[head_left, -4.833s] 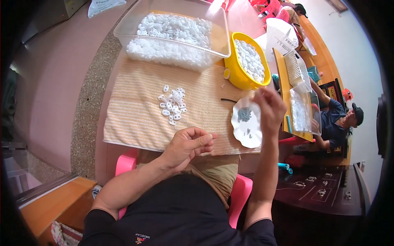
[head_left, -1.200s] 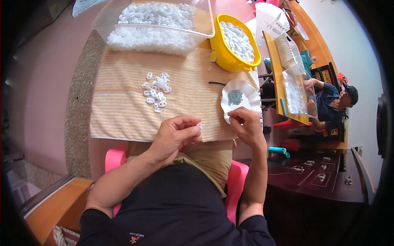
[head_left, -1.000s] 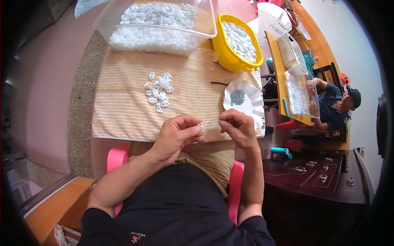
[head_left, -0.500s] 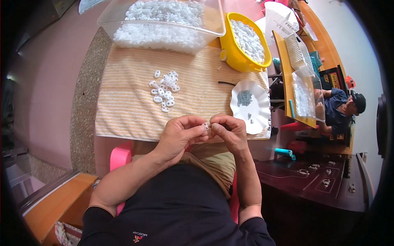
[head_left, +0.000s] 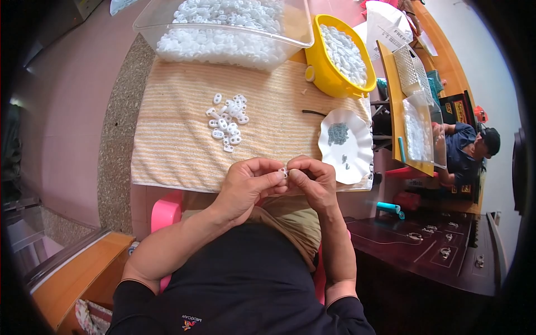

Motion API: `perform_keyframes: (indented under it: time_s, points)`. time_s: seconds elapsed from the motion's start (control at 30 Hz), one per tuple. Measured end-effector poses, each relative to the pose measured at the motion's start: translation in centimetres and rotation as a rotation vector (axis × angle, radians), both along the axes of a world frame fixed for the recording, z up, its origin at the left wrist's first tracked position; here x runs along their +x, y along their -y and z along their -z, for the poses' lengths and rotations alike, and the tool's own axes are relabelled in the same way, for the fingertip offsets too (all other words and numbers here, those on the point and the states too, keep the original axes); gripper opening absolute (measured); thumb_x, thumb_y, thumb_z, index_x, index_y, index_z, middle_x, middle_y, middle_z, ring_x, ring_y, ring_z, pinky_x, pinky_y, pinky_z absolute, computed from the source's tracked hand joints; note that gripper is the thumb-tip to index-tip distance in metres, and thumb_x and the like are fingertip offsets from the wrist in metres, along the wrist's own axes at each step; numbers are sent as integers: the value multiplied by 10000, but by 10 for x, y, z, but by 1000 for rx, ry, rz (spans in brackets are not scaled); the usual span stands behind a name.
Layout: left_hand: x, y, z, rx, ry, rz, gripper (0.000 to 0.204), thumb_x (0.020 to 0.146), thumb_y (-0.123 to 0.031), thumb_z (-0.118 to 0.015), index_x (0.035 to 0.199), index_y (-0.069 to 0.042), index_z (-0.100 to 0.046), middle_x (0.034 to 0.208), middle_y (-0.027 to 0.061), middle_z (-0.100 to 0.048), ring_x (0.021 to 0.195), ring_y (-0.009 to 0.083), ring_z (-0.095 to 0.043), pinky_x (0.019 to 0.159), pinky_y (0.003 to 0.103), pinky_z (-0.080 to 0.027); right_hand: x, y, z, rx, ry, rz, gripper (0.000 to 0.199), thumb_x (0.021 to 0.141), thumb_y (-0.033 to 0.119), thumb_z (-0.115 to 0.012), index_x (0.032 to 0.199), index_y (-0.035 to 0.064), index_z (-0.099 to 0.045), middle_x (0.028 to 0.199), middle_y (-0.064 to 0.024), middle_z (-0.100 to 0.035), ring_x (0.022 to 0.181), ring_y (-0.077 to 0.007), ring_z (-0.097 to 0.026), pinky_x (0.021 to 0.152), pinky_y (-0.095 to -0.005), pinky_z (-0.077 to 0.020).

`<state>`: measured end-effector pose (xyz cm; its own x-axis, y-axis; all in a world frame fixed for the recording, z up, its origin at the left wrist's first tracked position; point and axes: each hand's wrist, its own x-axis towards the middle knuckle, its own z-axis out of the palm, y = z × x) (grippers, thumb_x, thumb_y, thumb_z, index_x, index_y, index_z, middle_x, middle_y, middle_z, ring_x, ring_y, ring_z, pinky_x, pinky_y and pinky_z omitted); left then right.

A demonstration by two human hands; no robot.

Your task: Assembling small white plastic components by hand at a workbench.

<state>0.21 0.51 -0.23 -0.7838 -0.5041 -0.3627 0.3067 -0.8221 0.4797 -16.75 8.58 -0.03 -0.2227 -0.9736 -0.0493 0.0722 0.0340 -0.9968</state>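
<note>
At the near edge of the striped towel, my left hand [head_left: 245, 181] pinches a small white plastic piece with two holes [head_left: 285, 173] between thumb and fingers. My right hand [head_left: 312, 180] meets it there, thumb and forefinger closed at the piece's right side. Whatever those right fingertips hold is too small to make out. Beyond my hands lies a loose pile of similar white pieces [head_left: 223, 124]. Right of my hands, a white wavy-edged plate [head_left: 360, 149] carries a heap of tiny grey parts [head_left: 338, 134] with several strays below it.
A clear bin [head_left: 290, 47] of white pieces stands at the back of the striped towel [head_left: 178, 128]. Beside it is a yellow basket [head_left: 318, 61] of white parts. A short black strip [head_left: 314, 112] lies near the plate. Another person [head_left: 466, 142] sits at a side table far right.
Both hands stay together at the white piece, with only slight finger movement. The whole view has shifted a little, so the table things appear slightly further right.
</note>
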Motion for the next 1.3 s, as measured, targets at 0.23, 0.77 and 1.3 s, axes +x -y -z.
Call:
perform_keyframes:
  time_s: [0.23, 0.77, 1.3]
  points:
    - [0, -1, 1, 2, -9, 6, 160, 884, -31, -623, 1033, 26, -610, 914, 83, -661, 780, 121, -641, 730, 244, -555, -1, -1, 3, -10, -12, -2, 80, 873, -10, -622, 943, -46, -635, 928, -97, -629, 819, -134, -593, 728, -234, -484]
    - [-1, -5, 6, -82, 50, -4, 175, 866, -6, -634, 1032, 47, -622, 892, 114, -666, 768, 150, -652, 722, 274, -570, -3, -1, 0, -38, -93, -40, 55, 846, -29, -638, 889, -51, -665, 869, -100, -645, 779, -137, -598, 682, -237, -488]
    - [-2, -5, 6, -90, 10, -42, 162, 865, -10, -641, 1016, 46, -624, 899, 120, -665, 778, 157, -657, 713, 275, -570, 2, -2, 0, 72, 155, 30, 76, 854, 16, -656, 903, -42, -652, 887, -97, -647, 775, -140, -625, 675, -241, -530]
